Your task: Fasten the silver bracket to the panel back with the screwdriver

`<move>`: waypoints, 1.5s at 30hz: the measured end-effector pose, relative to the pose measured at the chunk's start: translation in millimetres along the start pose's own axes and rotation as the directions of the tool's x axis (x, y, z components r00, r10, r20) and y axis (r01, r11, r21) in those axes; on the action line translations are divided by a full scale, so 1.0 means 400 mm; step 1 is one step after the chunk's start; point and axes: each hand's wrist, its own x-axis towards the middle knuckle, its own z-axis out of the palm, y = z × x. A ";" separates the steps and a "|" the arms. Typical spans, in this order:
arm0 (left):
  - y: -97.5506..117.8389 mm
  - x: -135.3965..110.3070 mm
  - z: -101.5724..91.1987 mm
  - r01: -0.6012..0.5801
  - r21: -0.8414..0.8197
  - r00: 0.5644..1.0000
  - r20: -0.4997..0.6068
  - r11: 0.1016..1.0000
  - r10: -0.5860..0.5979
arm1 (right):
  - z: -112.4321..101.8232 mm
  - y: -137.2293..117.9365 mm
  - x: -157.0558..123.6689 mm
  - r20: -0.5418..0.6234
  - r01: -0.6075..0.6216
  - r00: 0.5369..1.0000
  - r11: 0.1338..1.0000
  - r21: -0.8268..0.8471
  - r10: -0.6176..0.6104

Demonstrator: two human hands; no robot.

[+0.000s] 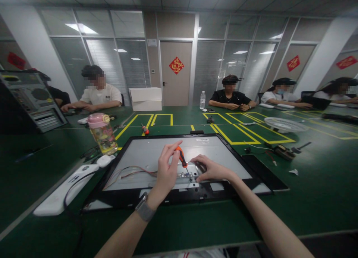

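Note:
A display panel [223, 153] with a grey metal back and black frame lies flat on the green table before me. My left hand [168, 164] is closed on the orange and black handle of a screwdriver [182, 158]. Its thin shaft slants down to a small metal bracket [186, 174] near the panel's lower edge. My right hand [211, 168] grips a metal part at the bracket's right end, thumb and fingers around it. Thin coloured wires [137, 169] run left from the bracket across the panel. Whether the tip sits in a screw is too small to tell.
Left of the panel are a pink-lidded bottle [103, 134], a white power bank-like slab [65, 190] with a black cable, and an open computer case [33, 101]. A black flat piece [264, 172] and a tool [283, 150] lie right. Several people sit across the table.

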 end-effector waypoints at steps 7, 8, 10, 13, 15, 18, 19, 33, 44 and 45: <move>-0.002 0.001 -0.003 -0.066 0.078 0.997 -0.022 0.995 0.068 | 0.001 0.004 0.000 -0.005 0.014 1.000 1.000 -0.001 -0.014; -0.002 0.001 -0.003 -0.071 0.075 0.997 -0.022 0.995 0.073 | 0.001 0.003 0.000 -0.006 0.016 1.000 1.000 0.000 -0.016; -0.002 0.001 -0.003 -0.075 0.044 0.997 0.006 0.996 0.075 | 0.001 0.002 0.000 -0.005 0.019 1.000 1.000 0.000 -0.019; 0.001 -0.001 -0.001 -0.066 0.010 0.996 0.063 0.998 0.065 | 0.000 0.001 0.001 0.002 0.015 1.000 1.000 -0.005 -0.015; 0.002 -0.003 0.001 -0.072 0.034 0.996 0.060 0.997 0.070 | 0.000 0.002 0.001 0.001 0.015 1.000 1.000 -0.007 -0.015; 0.001 -0.006 0.002 -0.090 0.085 0.995 0.041 0.992 0.087 | 0.000 0.003 0.000 -0.007 0.021 1.000 1.000 -0.010 -0.021; 0.000 -0.006 0.001 -0.089 0.087 0.995 0.048 0.992 0.085 | 0.001 0.003 0.000 -0.009 0.021 1.000 1.000 -0.011 -0.021; -0.001 0.004 -0.002 -0.064 0.097 0.997 -0.039 0.993 0.068 | -0.002 -0.002 -0.001 0.005 0.003 1.000 1.000 -0.009 -0.003; 0.000 -0.002 -0.001 -0.032 -0.044 0.999 0.032 0.999 0.034 | -0.001 -0.001 0.000 -0.003 0.021 1.000 1.000 -0.011 -0.021; 0.000 -0.001 0.000 -0.036 -0.035 0.999 0.025 0.999 0.037 | -0.001 -0.001 0.000 -0.007 0.021 1.000 1.000 -0.009 -0.022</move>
